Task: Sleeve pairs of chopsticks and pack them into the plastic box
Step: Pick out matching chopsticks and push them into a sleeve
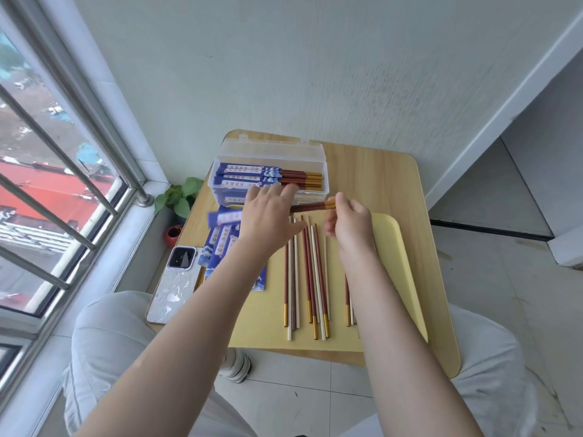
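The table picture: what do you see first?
Two bare hands meet mid-table: the right hand pinches a dark red, gold-tipped chopstick pair, and the left hand reaches toward it. Behind them a clear plastic box holds blue-sleeved pairs; loose chopsticks lie nearer.

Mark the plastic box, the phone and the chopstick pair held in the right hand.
plastic box [325, 181]: head view, right end wall.
phone [176, 288]: head view, middle of its patterned back.
chopstick pair [310, 207]: head view, red shafts between the two hands.
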`<state>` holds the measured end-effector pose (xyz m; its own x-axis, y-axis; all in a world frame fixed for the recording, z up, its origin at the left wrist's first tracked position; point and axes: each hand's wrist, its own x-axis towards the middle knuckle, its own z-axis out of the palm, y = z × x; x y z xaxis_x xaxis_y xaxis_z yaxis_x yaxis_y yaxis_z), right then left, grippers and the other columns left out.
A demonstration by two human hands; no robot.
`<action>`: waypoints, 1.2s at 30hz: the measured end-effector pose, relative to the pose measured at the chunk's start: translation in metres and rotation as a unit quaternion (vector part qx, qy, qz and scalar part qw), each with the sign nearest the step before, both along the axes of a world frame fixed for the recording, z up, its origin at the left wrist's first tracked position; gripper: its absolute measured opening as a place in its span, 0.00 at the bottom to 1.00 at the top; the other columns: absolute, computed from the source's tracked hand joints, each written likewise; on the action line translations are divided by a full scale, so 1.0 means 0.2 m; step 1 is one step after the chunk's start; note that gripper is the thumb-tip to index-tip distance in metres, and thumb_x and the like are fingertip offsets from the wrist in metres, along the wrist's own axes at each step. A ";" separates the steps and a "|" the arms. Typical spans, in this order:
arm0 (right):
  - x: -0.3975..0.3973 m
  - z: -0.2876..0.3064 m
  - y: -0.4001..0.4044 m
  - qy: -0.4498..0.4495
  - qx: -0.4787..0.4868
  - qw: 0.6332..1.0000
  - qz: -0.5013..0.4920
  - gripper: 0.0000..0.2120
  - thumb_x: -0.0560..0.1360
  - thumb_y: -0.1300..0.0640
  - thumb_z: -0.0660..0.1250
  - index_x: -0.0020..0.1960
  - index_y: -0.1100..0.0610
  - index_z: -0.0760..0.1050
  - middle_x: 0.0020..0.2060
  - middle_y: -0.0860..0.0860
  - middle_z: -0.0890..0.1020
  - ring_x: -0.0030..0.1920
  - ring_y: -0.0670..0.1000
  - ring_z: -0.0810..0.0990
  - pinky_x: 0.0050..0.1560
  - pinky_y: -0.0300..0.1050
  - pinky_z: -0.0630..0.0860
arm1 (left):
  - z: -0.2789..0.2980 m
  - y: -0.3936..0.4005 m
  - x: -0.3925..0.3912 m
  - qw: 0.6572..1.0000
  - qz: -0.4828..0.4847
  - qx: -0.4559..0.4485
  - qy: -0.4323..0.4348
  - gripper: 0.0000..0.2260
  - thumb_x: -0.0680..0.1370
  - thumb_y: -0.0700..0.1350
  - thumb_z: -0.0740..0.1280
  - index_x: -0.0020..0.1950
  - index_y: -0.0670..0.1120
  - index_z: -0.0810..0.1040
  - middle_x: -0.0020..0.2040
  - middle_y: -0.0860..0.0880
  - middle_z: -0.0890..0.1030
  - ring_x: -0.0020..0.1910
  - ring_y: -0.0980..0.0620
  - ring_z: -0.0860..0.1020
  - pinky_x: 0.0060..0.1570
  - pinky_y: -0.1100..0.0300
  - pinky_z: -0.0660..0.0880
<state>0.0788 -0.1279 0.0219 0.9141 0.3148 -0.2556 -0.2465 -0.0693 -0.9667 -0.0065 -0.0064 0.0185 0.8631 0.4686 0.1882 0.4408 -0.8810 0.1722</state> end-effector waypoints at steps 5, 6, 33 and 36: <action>0.17 -0.01 0.13 0.083 0.081 0.987 -0.114 0.14 0.85 0.56 0.57 0.43 0.58 0.74 0.27 0.52 0.75 0.24 0.49 0.72 0.26 0.41 0.70 | -0.06 0.10 0.05 0.994 0.030 -0.018 -0.107 0.31 0.76 0.57 0.69 0.75 0.46 0.67 0.73 0.43 0.69 0.75 0.42 0.63 0.76 0.43 0.56; 0.20 -0.01 0.16 0.085 0.079 0.986 -0.120 0.15 0.85 0.56 0.57 0.43 0.58 0.74 0.27 0.52 0.75 0.24 0.49 0.72 0.25 0.40 0.70 | -0.07 0.12 0.05 0.993 0.042 -0.036 -0.100 0.29 0.77 0.55 0.67 0.75 0.45 0.66 0.75 0.43 0.67 0.77 0.42 0.62 0.76 0.44 0.55; 0.21 -0.12 0.22 -0.174 -0.257 0.937 0.162 0.12 0.81 0.59 0.58 0.63 0.53 0.73 0.50 0.49 0.80 0.36 0.48 0.76 0.34 0.41 0.69 | -0.24 0.18 -0.02 0.988 0.122 -0.087 -0.034 0.19 0.78 0.48 0.64 0.68 0.45 0.73 0.68 0.42 0.71 0.68 0.40 0.69 0.66 0.47 0.65; 0.11 -0.16 0.17 -0.178 -0.259 0.942 0.117 0.15 0.81 0.61 0.59 0.67 0.53 0.65 0.38 0.49 0.75 0.30 0.49 0.72 0.28 0.43 0.66 | -0.24 0.09 -0.09 0.974 0.169 -0.146 0.039 0.10 0.81 0.45 0.60 0.57 0.43 0.77 0.55 0.46 0.77 0.47 0.45 0.76 0.40 0.53 0.69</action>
